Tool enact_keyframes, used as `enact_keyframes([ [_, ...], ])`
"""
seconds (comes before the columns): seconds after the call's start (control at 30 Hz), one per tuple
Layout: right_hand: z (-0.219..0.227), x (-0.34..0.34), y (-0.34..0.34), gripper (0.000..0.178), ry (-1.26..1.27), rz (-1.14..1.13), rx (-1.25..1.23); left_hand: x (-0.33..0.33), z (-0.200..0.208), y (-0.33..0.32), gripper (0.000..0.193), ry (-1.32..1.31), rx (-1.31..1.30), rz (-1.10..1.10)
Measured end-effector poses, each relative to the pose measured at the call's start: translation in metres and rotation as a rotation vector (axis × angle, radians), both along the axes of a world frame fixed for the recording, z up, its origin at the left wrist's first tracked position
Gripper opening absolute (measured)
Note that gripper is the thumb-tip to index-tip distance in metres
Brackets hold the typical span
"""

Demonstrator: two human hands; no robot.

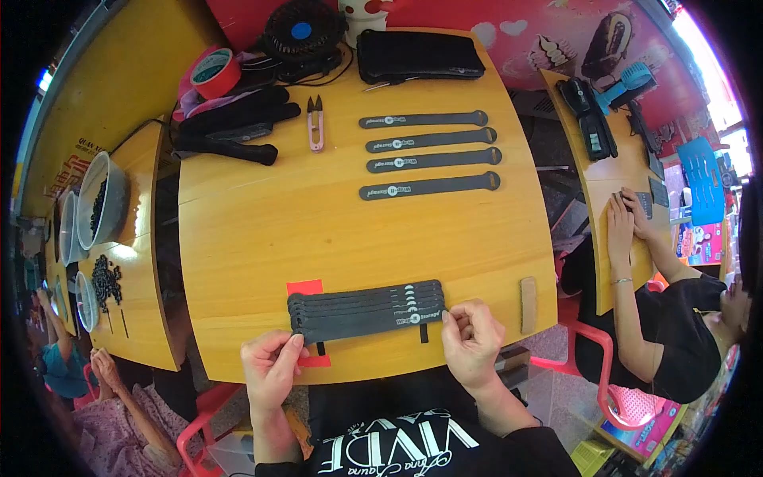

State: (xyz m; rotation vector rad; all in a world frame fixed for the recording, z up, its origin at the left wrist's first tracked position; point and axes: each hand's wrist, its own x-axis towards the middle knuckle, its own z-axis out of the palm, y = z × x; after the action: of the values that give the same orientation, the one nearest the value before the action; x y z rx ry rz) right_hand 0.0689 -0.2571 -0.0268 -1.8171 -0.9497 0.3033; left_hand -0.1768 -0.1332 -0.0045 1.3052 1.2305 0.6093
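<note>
At the table's near edge lies a fanned stack of dark grey straps [342, 302] with pale printing near their right ends. The nearest strap [362, 324] stretches between my two hands. My left hand [270, 362] pinches its left end between thumb and fingers. On its right end my right hand [472, 342] is closed the same way. Red tape [305, 286] and short black strips [424, 332] show at the stack's edges. Farther off, several similar straps [429, 163], each with a slotted rounded end, lie flat in a spaced column.
Pink-handled thread snips [316, 135], black pouches [230, 127], red tape roll [214, 73], fan [302, 30] and black zip case [417, 57] stand at the back. A tan block [528, 305] lies right. Other people's hands [624, 215] rest at the right table; tubs [103, 203] stand left.
</note>
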Motion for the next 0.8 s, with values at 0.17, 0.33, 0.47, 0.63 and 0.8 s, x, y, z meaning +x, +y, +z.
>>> enact_keyframes([
  [0.17, -0.0001, 0.0, 0.0015, 0.02, -0.018, 0.003, -0.006, -0.0003, -0.001, 0.001, 0.015, 0.008, 0.01, -0.009],
  [0.33, -0.0043, 0.0, 0.0014, 0.02, -0.015, -0.005, 0.015, 0.0005, 0.0008, 0.0009, 0.014, -0.001, 0.003, -0.005],
  [0.47, -0.0057, 0.0007, 0.0027, 0.021, -0.03, -0.014, 0.035, 0.0017, 0.0007, 0.0016, 0.014, -0.005, -0.002, -0.004],
  [0.63, -0.0034, 0.0003, 0.0037, 0.021, -0.042, -0.01, 0.023, 0.0004, -0.0005, 0.0014, 0.014, -0.002, -0.012, 0.001],
  [0.8, -0.0048, -0.0006, 0.0049, 0.021, -0.031, -0.019, 0.032, 0.0007, 0.0006, 0.0013, 0.014, -0.007, -0.001, 0.0],
])
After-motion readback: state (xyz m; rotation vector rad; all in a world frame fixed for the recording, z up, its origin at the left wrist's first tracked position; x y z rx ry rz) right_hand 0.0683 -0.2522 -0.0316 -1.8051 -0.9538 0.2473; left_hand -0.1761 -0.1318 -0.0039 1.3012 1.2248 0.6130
